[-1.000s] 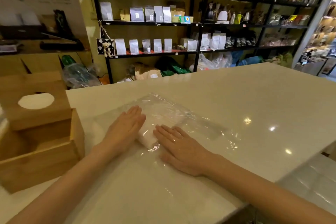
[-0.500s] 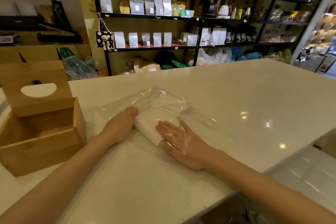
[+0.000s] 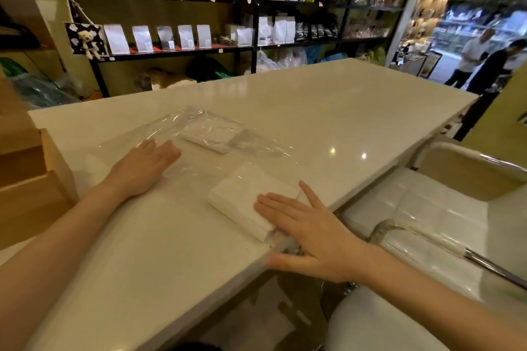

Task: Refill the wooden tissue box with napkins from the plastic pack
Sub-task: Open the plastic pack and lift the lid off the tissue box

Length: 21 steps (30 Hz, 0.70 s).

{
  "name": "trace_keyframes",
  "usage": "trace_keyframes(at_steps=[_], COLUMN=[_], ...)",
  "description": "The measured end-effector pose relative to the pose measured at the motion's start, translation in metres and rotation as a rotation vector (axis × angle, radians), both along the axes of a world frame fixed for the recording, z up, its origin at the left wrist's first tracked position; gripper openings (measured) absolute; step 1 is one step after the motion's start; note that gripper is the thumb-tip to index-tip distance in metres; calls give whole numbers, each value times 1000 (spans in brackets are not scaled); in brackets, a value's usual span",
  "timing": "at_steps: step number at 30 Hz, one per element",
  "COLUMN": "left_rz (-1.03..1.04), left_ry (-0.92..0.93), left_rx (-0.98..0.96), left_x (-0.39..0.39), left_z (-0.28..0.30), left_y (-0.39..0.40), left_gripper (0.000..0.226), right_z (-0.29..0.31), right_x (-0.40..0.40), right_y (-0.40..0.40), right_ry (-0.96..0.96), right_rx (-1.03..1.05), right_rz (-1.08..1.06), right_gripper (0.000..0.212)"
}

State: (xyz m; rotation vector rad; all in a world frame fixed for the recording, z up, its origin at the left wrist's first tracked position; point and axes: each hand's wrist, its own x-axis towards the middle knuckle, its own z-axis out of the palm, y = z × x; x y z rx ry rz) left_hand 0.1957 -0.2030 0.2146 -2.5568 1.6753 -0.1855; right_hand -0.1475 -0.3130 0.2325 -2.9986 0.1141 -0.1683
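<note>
A stack of white napkins [image 3: 245, 199] lies at the counter's near right edge, outside the clear plastic pack [image 3: 211, 134]. My right hand [image 3: 310, 234] rests flat on the stack's near corner, fingers spread, thumb hanging over the counter edge. My left hand [image 3: 142, 168] presses flat on the pack's near end. More white napkins [image 3: 208, 134] remain inside the pack. The open wooden tissue box [image 3: 31, 185] stands at the far left, partly cut off by the frame.
The white counter [image 3: 328, 122] stretches to the right and back. White padded chairs with chrome arms [image 3: 427, 222] stand at its right side. Black shelves of bags and kettles [image 3: 199, 8] fill the background. Two people [image 3: 484, 63] stand far right.
My right hand has slid a stack of napkins out of the pack toward the counter's near right edge. My left hand stayed on the plastic. The view turned right, so the box is mostly cropped.
</note>
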Motion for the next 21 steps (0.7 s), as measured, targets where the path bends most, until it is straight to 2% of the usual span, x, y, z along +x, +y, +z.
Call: trace_keyframes(at_steps=[2, 5, 7, 11, 13, 15, 17, 19, 21], left_rz=[1, 27, 48, 105, 145, 174, 168, 168, 184], left_ry=[27, 40, 23, 68, 167, 269, 291, 310, 344], left_rx=[-24, 5, 8, 30, 1, -93, -120, -121, -210], left_x=[0, 0, -2, -5, -7, -9, -12, -13, -19], left_z=[0, 0, 0, 1, 2, 1, 2, 4, 8], left_y=[1, 1, 1, 3, 2, 2, 3, 4, 6], left_gripper=[43, 46, 47, 48, 52, 57, 61, 61, 58], right_z=[-1, -8, -11, 2, 21, 45, 67, 82, 88], right_x=[-10, -20, -24, -29, -29, -28, -23, -10, 12], right_y=[2, 5, 8, 10, 14, 17, 13, 0, -12], right_ry=[-37, -227, -335, -401, -466, -553, -639, -652, -594], right_rx=[-130, -278, -276, -185, 51, 404, 696, 970, 1216], right_rz=[-4, 8, -13, -38, -125, -220, -279, -280, -288], right_gripper=[79, 63, 55, 35, 35, 31, 24, 27, 33])
